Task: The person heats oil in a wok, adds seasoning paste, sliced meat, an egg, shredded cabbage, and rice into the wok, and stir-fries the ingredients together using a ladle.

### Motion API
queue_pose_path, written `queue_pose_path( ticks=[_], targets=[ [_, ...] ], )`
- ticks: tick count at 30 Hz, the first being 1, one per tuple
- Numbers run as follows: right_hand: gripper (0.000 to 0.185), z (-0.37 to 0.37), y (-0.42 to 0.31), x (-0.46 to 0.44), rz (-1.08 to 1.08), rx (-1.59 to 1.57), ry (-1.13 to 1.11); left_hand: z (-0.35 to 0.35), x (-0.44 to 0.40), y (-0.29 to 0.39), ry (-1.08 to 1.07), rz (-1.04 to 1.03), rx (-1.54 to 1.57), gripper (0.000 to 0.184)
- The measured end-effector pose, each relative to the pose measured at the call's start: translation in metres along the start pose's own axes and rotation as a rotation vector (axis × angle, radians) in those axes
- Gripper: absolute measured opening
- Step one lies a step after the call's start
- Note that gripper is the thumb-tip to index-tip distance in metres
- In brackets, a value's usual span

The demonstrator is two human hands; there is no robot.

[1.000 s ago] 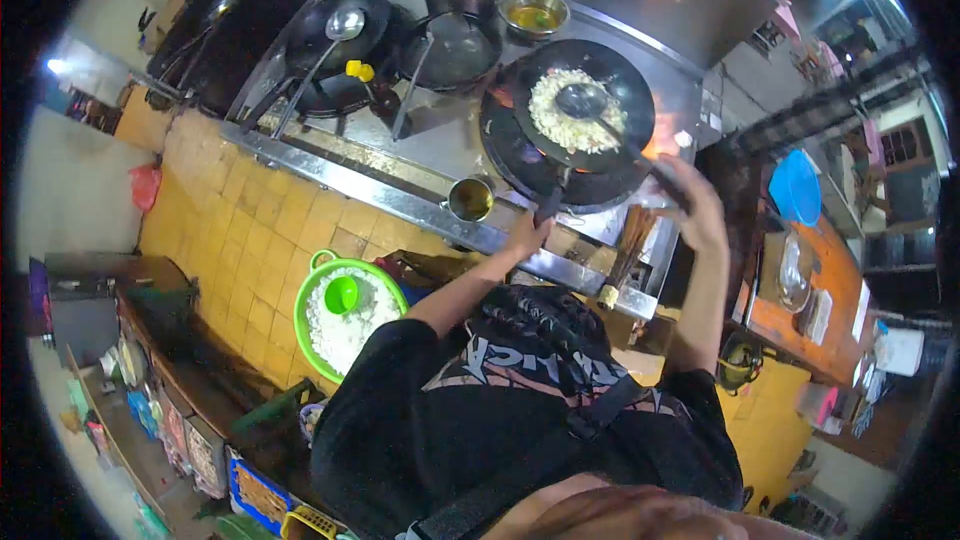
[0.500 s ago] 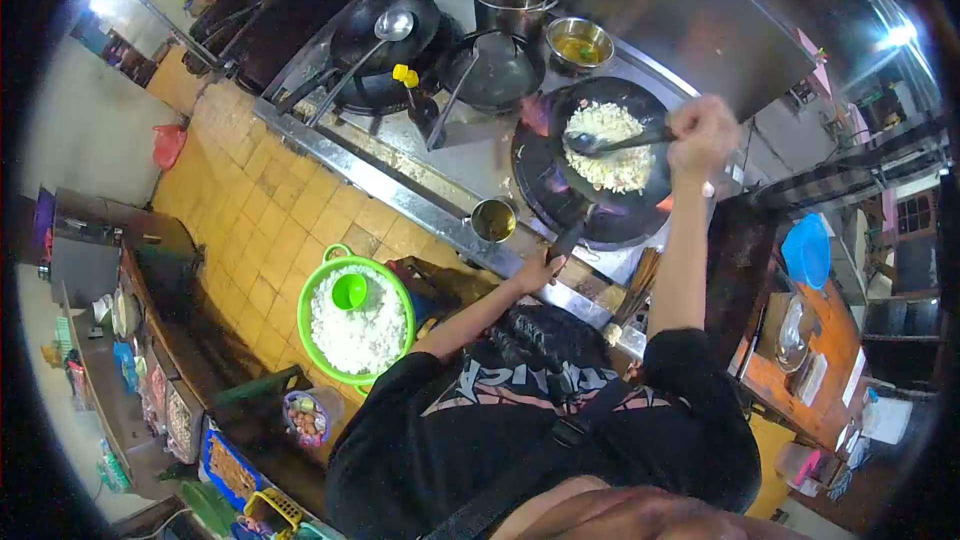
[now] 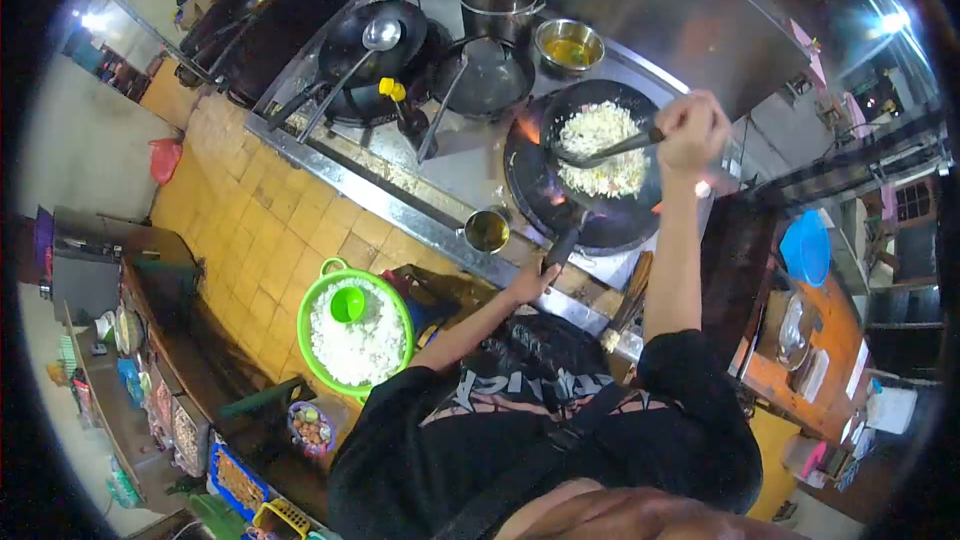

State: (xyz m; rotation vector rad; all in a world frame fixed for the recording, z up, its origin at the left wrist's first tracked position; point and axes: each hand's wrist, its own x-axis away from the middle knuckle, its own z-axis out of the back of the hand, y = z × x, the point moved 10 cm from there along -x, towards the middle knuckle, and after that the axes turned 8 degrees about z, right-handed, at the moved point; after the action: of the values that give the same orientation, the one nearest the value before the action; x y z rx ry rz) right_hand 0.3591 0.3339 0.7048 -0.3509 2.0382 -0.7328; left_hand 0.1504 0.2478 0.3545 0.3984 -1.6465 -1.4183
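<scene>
Fried rice [image 3: 606,145] lies in a black wok [image 3: 640,202] over a lit burner, with orange flame at its left side. My left hand [image 3: 531,282] is wrapped round the wok's dark handle [image 3: 562,248]. Above the wok's right side, my right hand [image 3: 692,130] is closed round the handle of a ladle [image 3: 620,148], whose bowl end rests in the left part of the rice. A small metal cup [image 3: 487,231] with dark yellow liquid stands on the stove edge, left of the wok handle.
A green basin [image 3: 306,312] of white rice with a green scoop [image 3: 348,305] is at lower left. On the stove are a deep pot [image 3: 497,6], a metal bowl of yellow liquid [image 3: 569,47], two pans with ladles and a yellow-capped bottle [image 3: 393,90]. A wooden table [image 3: 830,400] stands right.
The ladle has swung from pointing down across the rice to lying nearly level at its left side. My right hand moved up above the wok's right rim. My left hand still grips the handle.
</scene>
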Motion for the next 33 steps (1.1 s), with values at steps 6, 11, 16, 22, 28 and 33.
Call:
queue_pose_path(
  ticks=[6, 11, 16, 22, 28, 33],
  targets=[
    [0.025, -0.004, -0.006, -0.007, -0.043, 0.202, 0.032, -0.003, -0.007, -0.024, -0.055, 0.130, -0.184, 0.053],
    [0.026, 0.008, 0.030, 0.002, 0.030, 0.299, -0.105, -0.016, -0.027, -0.057, -0.149, 0.049, -0.062, 0.059],
    [0.027, 0.014, 0.008, 0.024, -0.085, 0.266, 0.030, -0.010, -0.026, -0.046, -0.095, 0.067, -0.040, 0.058],
    [0.023, -0.008, -0.023, 0.024, -0.116, 0.401, -0.087, -0.005, -0.019, -0.025, -0.074, -0.057, -0.029, 0.049],
    [0.021, 0.010, -0.010, 0.049, -0.123, 0.638, -0.149, -0.020, -0.018, -0.064, -0.234, 0.233, 0.027, 0.041],
    [0.018, 0.028, 0.003, 0.057, 0.119, 0.542, -0.209, -0.012, -0.024, -0.045, -0.152, 0.075, 0.063, 0.038]
  ],
)
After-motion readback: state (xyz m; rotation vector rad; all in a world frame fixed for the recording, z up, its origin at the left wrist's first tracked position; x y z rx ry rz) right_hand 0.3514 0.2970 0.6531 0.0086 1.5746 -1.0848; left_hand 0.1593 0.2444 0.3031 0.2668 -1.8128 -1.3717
